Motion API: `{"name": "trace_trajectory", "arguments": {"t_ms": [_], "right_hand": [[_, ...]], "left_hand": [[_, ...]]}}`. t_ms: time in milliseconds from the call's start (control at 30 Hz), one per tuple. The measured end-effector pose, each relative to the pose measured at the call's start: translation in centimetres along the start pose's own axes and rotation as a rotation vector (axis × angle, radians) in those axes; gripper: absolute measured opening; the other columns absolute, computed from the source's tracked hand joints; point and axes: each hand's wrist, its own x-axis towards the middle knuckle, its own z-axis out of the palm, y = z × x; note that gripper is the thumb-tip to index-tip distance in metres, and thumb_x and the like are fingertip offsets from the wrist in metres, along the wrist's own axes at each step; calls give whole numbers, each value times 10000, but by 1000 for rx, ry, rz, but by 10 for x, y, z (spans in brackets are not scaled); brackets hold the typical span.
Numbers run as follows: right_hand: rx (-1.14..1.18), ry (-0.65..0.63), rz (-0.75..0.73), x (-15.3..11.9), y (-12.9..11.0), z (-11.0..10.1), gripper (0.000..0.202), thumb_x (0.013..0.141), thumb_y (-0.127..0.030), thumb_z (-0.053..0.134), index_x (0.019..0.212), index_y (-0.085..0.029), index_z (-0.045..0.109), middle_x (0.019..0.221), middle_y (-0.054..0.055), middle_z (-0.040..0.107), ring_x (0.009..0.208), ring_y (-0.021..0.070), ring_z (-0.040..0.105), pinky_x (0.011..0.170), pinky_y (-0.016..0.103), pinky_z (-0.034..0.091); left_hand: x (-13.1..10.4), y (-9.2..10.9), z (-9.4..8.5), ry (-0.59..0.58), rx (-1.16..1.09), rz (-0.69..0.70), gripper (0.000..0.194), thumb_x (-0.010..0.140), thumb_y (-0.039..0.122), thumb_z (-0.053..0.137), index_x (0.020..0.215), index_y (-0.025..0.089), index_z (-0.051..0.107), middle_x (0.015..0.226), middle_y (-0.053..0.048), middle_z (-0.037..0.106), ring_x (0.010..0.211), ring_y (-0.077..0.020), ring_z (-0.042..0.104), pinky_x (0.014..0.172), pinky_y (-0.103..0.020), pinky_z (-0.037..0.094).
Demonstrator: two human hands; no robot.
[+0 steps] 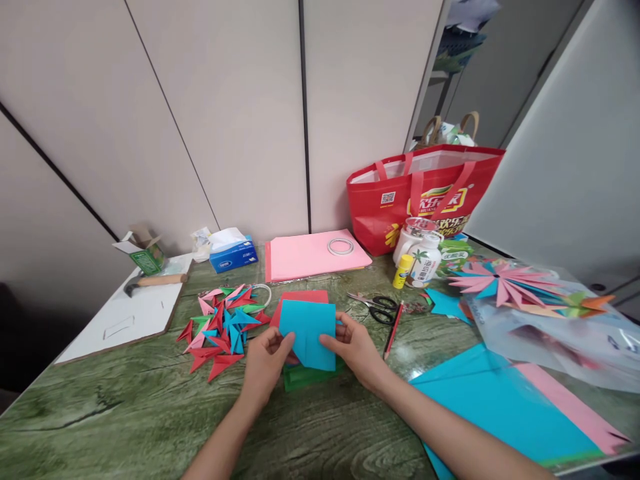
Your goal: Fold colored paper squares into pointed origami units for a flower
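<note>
Between my two hands is a square of blue paper (310, 327), held up above the table with its lower left corner bent. My left hand (267, 357) pinches its left edge between thumb and fingers. On the right edge, my right hand (353, 343) grips it the same way. Partly hidden beneath lie a red sheet (305, 295) and green paper (313, 380). Left of my left hand is a heap of folded red, blue, pink and green paper pieces (223, 327). Scissors (375, 307) and a red pencil (394, 330) rest right of the blue square.
Pink paper (305, 253) carrying a ring (341, 247) lies at the back, near a tissue box (233, 257). A hammer (155, 282) is on a white board (125, 327). Rightward are a red bag (370, 200), glue stick (403, 272), blue sheets (505, 400) and a paper flower (500, 283).
</note>
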Motion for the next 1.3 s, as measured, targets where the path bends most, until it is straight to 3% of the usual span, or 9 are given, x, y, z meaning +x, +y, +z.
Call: {"name": "trace_trajectory", "arguments": {"t_ms": [267,567,700,767,867,967,1100,1233,1300], "right_hand": [[-16,20,-36,-3,2,4,467,559,-321,735,951,-172,532,900,61,667,846,218,621,763,376,502],[-75,91,-79,0,3,-2,359,631,-357,677,894,-167,522,721,9,642,665,163,602,613,284,494],[-7,57,-64,0,2,-1,370,617,-382,682,869,-169,513,782,42,657,733,191,615,659,320,499],[11,84,-77,0,2,-1,372,613,-369,687,866,-172,498,778,46,654,735,189,615,653,311,496],[36,157,-88,1,2,-1,417,598,-337,699,895,-191,445,761,31,634,697,172,608,600,276,492],[37,199,-90,1,3,-2,518,600,-320,691,1004,-219,383,810,21,606,636,145,589,527,239,482],[-46,136,-95,-1,3,-1,569,650,-307,648,1145,-260,373,813,-1,564,531,91,522,460,202,464],[-132,-48,-84,-3,6,2,228,708,-352,576,883,-214,625,742,4,531,612,121,528,545,258,521],[-141,-102,-110,-4,7,3,204,741,-350,530,831,-222,661,783,11,529,668,134,544,597,289,532]], "left_hand": [[-4,1,5,-72,-89,-124,283,627,423,634,575,150,579,511,12,626,482,-173,596,527,-306,517],[-5,3,3,-76,-47,-114,325,572,438,678,494,145,562,481,2,616,488,-182,597,488,-286,508],[-4,2,5,-68,-136,-95,337,658,408,625,862,142,588,614,-15,654,569,-188,621,565,-320,521],[-5,4,6,-74,-179,-39,564,677,369,621,1168,177,419,770,-48,668,630,-186,627,567,-308,517],[-9,6,9,-85,-178,73,750,695,317,617,1308,246,191,1014,-101,613,747,-179,615,610,-280,505],[-11,6,9,-107,-56,108,565,698,316,606,1215,235,392,1039,-87,598,732,-165,587,619,-251,480],[-10,2,7,-117,143,121,235,691,324,591,857,174,661,783,-41,646,580,-142,521,536,-218,419],[-4,-4,2,6,109,133,231,694,321,582,846,168,665,646,-2,618,492,-117,470,470,-203,364],[-2,-6,0,63,87,150,213,683,313,598,826,168,662,643,2,617,499,-116,474,471,-201,359]]}}
